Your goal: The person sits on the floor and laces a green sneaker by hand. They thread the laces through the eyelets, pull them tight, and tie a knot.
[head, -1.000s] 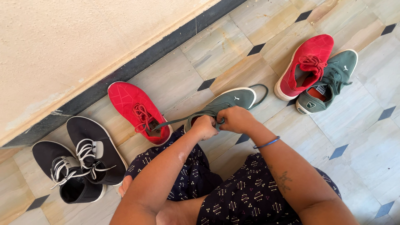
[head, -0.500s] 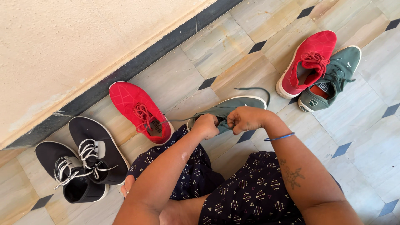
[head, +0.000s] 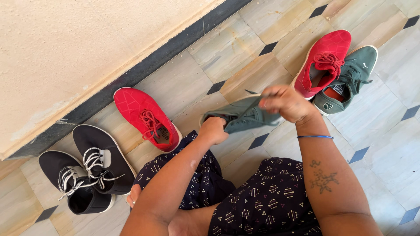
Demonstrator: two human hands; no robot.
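My left hand is closed on the heel side of the green shoe, in front of my knees on the floor. My right hand grips its lace, at 2 o'clock from the left hand

Packages, signs, screens: none in view.
Tongue label: small pale rectangle on the green shoe, upper right of the frame.
Heel label: small pale patch at that shoe's heel.
Insole label: dark patch inside the red shoe, centre left.
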